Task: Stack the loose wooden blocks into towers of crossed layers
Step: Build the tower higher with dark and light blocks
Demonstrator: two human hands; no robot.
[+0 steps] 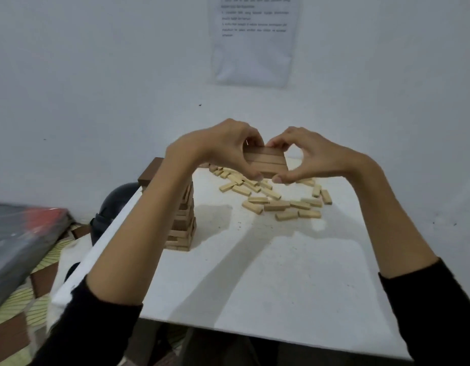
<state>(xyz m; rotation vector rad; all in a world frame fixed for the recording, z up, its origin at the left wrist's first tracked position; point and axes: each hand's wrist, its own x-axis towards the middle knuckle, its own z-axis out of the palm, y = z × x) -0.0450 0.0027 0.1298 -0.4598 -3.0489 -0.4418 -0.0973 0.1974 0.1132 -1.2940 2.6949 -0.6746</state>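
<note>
While both hands are raised over the far part of the white table, they share one block bundle. It is three wooden blocks side by side, long edges flush, w/ maybe another layer under them (can't tell for sure). The left hand curls its fingers over the bundle's far top edge & left end, thumb tip pressed on the near lower edge. The right hand mirrors that on the right end, thumb & forefinger pinching near the lower corner, other fingers bent round the back. The bundle is in the air, roughly level, above the loose blocks & not touching them.

The loose blocks lie flat in a scatter across the far-centre & far-right of the top, some overlapping. The tower of crossed layers stands upright near the table's left edge, its upper part hidden behind the left forearm. A strip of white top separates it from the scatter. Btw the forearms the white top runs unbroken down to the near edge. Black sleeves reach to about mid-forearm.

Off the left edge sit a dark round object, low beside the table, & a brown wooden piece behind the tower. Further left is a blurred grey & red flat thing. A printed sheet hangs on the wall, text too blurred to read.
</note>
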